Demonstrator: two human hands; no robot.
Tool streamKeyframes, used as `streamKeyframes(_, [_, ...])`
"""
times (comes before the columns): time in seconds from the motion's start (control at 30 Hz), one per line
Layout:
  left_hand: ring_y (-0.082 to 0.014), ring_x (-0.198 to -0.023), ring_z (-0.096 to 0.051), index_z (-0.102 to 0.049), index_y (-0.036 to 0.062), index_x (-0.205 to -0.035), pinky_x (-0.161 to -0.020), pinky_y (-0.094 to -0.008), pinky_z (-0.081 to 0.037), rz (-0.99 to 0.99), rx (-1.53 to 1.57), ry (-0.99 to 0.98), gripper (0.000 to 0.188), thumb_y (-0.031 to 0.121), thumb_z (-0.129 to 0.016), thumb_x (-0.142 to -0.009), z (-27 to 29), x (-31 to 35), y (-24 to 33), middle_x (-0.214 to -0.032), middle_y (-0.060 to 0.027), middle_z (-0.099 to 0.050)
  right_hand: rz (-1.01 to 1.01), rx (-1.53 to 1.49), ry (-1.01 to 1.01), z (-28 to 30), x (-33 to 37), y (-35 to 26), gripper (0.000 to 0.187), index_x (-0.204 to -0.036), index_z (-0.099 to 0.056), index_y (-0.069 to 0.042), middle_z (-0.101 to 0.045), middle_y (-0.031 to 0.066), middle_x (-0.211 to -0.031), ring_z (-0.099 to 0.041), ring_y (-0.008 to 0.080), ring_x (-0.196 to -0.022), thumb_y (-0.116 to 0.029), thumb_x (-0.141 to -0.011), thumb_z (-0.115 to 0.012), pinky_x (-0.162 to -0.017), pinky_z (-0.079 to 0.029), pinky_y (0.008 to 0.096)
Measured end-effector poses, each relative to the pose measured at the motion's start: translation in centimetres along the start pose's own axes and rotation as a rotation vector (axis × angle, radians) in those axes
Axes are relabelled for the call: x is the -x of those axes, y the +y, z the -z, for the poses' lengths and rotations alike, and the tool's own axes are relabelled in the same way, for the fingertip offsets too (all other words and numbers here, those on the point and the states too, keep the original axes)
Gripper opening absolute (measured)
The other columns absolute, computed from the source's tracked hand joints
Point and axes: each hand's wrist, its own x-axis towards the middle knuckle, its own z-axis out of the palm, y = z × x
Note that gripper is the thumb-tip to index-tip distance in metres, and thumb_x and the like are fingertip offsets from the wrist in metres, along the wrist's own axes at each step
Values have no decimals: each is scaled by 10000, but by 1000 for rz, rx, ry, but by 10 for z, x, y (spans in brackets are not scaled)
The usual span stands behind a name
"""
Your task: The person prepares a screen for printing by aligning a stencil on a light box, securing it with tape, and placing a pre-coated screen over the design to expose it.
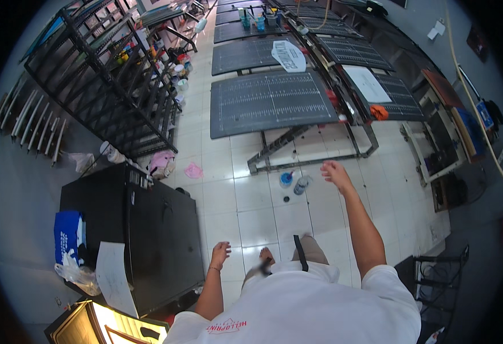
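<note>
My right hand (336, 174) reaches forward over the tiled floor, fingers loosely bent and apart, nothing in it. Beyond it stands the near end of a long printing table, with a dark ruled board (271, 104) on top. On the floor left of this hand are a clear plastic bottle (302, 185), a small blue tub (286, 179) and a round dark cap (286, 199). Low at my side hangs my left hand (221, 255), its fingers loosely apart and holding nothing visible. The nearest thing to it is a black cabinet (162, 241).
A black metal rack (102, 86) stands far left, with a pink cloth (193, 170) on the floor nearby. An orange rag (379, 112) and white sheet (367, 84) lie on the right-hand boards. A wheeled stand (429, 152) is at right, a lit box (99, 324) lower left.
</note>
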Motion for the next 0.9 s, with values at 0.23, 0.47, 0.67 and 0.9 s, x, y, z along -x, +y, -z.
streamKeyframes(0.23, [-167,-888,-612,-595,33,-1146,-720,-298,-505,-100,167,328,320,279,-493,-970,-51,6,88,-1053,-90,-647,119,-57,-1,16,-300,-126,414,-1249,-531,-52,-619,79,-1112,-648,172,-823,-277,-906,-591,-611,-518,280])
streamKeyframes(0.47, [-236,-915,-632,-577,17,-1148,-771,-375,-508,392,277,470,376,329,-531,-944,-189,50,66,-1076,-117,-642,30,-115,53,34,-544,-166,492,-1317,-502,-121,-577,69,-1203,-626,174,-822,-332,-885,-606,-578,-519,266])
streamKeyframes(0.67, [-229,-961,-640,-552,10,-1235,-811,-364,-508,348,145,309,406,316,-499,-973,-277,52,130,-1120,-117,-646,-110,-138,-17,35,-615,-173,480,-1270,-530,-113,-573,65,-1165,-625,192,-816,-365,-869,-612,-609,-521,293])
streamKeyframes(0.9, [-198,-911,-651,-591,5,-1182,-757,-310,-510,224,179,354,361,289,-524,-969,-312,23,155,-1058,-115,-666,76,-186,-27,27,-597,-175,290,-1029,-649,-38,-602,5,-847,-586,96,-700,-288,-882,-640,-529,-459,211])
